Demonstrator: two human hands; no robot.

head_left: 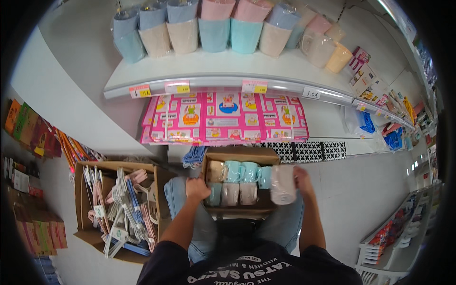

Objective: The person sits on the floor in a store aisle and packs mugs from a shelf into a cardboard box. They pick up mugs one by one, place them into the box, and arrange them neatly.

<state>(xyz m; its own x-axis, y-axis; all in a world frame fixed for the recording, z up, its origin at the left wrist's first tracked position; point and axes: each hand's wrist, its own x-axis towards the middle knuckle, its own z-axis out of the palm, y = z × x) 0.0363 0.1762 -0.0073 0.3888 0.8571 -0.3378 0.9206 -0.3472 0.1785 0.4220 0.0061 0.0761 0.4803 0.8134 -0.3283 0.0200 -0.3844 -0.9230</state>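
Between my knees stands a cardboard box (242, 155) holding several plastic mugs in clear wrap. In its far row are an orange-beige mug (215, 171) and turquoise mugs (233, 171). The near row has a grey-blue mug (214, 195) and two pale beige mugs (230, 195). My left hand (198, 188) is curled over the box's left rim; its fingertips are partly hidden. At the right rim, my right hand (302, 181) grips a wrapped pale beige mug (283, 185), tilted and slightly blurred, above the box's right side.
A shelf (228, 66) ahead carries stacked wrapped cups (213, 32). Below lie pink printed packages (228, 117) and black-and-white patterned items (302, 151). To my left, an open carton (80, 199) holds bundled hangers (124, 206). A stocked rack (388, 242) stands at the lower right.
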